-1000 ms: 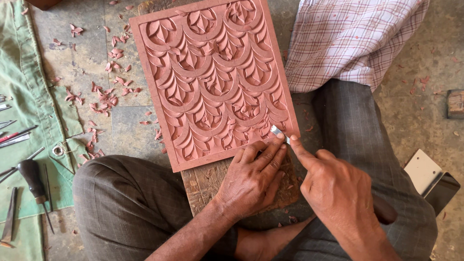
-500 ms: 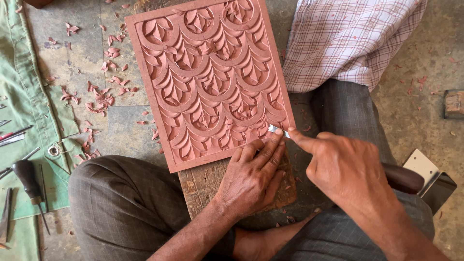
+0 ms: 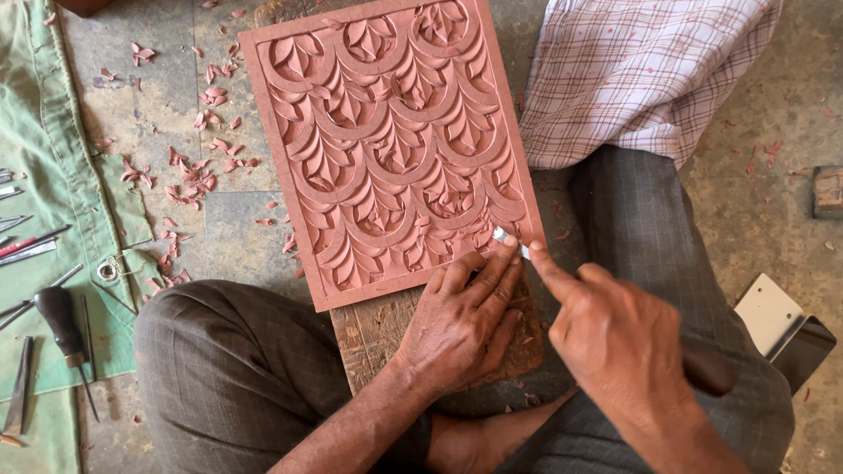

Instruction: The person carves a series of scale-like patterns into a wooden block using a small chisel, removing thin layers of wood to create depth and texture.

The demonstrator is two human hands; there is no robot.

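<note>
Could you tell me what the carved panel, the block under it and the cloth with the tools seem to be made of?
The carved panel looks like reddish fibreboard or soft wood: matte, even colour, no visible grain, with curled shavings beside it. The block beneath looks like rough, unfinished wood, brown and pitted. The cloth appears to be green woven canvas, creased, with a metal eyelet.

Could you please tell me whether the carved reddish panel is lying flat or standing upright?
Lying flat: the carved panel rests face up on a wooden block, seen from above.
</note>
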